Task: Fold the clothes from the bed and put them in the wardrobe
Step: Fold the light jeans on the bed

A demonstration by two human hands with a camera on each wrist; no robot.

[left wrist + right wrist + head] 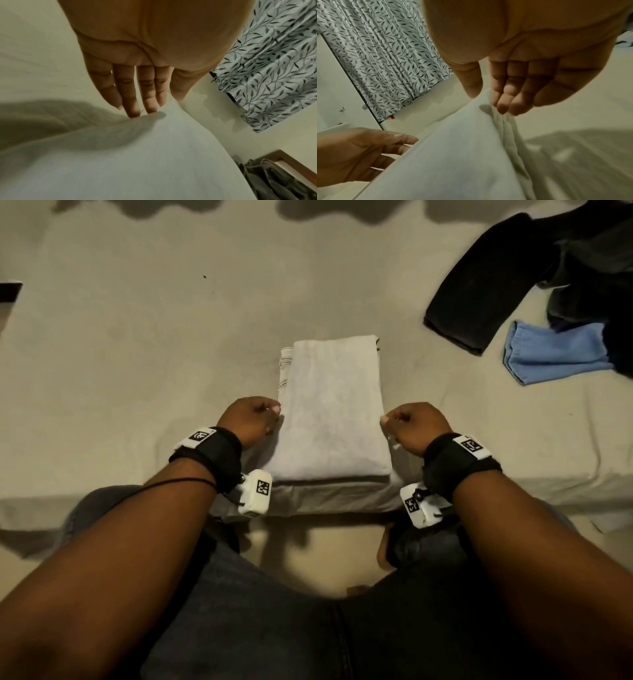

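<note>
Fingertips (pixel 133 112) of both hands meet the long side edges of the folded white garment (pixel 330 412).

Left hand (pixel 248 419) touches its left edge with fingers nearly straight and close together; right hand (pixel 416 426) seems to pinch the right edge's layers, thumb on top. Both flank the garment equally, its long axis running away from the person, its near end at the bed (pixel 137 354)'s front edge. Dark clothes (pixel 513 278) and a blue piece (pixel 555 354) lie toward the far right corner. Leaf-print curtain (pixel 385 54) hangs beyond.
</note>
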